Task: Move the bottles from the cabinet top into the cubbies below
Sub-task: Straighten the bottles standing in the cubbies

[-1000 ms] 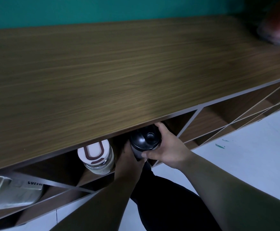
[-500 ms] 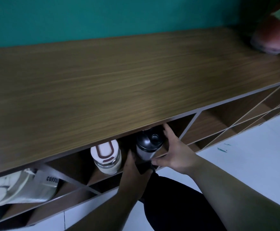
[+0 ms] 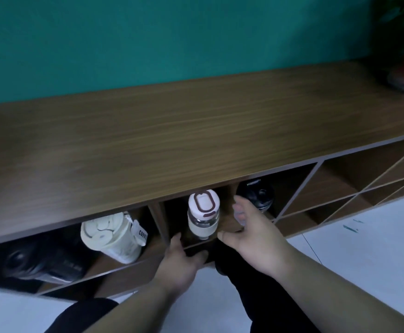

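A single head-worn camera looks steeply down from close above the cabinet top (image 3: pixel 196 131). It faces the teal wall (image 3: pixel 172 39) behind.

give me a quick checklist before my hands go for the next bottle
1. Right hand empty, open: ok.
2. Left hand free: not ok, resting on the cubby's front edge.
3. Black bottle inside its cubby, released: ok.
4. White-capped bottle inside the cubby: ok.
5. Cream cup in left cubby: ok.
6. More bottles on cabinet top: none visible; far right blurred, cannot tell.
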Demonstrator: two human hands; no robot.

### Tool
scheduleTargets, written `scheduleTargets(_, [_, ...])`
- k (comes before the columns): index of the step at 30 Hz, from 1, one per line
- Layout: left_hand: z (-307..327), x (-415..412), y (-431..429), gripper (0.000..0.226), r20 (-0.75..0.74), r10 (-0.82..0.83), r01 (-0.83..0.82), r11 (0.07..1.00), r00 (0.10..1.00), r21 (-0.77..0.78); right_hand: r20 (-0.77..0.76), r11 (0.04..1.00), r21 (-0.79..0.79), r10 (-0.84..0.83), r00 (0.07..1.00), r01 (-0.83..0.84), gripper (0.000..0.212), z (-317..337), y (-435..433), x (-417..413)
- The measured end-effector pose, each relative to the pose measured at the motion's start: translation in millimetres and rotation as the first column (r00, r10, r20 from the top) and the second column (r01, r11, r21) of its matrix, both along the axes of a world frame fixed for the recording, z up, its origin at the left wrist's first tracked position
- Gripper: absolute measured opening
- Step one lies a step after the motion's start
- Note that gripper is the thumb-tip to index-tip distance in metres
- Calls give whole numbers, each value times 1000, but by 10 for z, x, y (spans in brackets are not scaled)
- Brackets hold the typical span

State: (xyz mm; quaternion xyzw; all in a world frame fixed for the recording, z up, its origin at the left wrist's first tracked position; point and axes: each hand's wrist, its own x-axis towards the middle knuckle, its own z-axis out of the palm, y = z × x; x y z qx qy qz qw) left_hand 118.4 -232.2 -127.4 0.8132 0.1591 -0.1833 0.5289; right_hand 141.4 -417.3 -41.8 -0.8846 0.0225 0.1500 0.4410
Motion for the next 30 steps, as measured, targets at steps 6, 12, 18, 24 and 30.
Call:
scheduleTargets(6, [-24,204,-46,105,29,97,-92,986,995,-142,-6,999,-33,14,1000,-14,113,-168,183,326])
scheduleTargets(12, [-90,290,-59,77,79,87,-74,986,993,-146,20,1000,7,17,1000,-17,71,-148,294,468])
scheduleTargets(18, [-130,307,-64,65,120,57,-43,993,991,-112,32,999,-23,50,998,-49,65,-194,365,488])
scheduleTargets(24, [-179,323,-82,68,132,65,-54,995,989,-81,41,998,-26,51,998,-50,63,-221,373,497])
scheduleTargets(30, [-182,333,-81,64,135,65,-59,997,989,-52,60,999,-28,42,997,-40,55,-220,356,517])
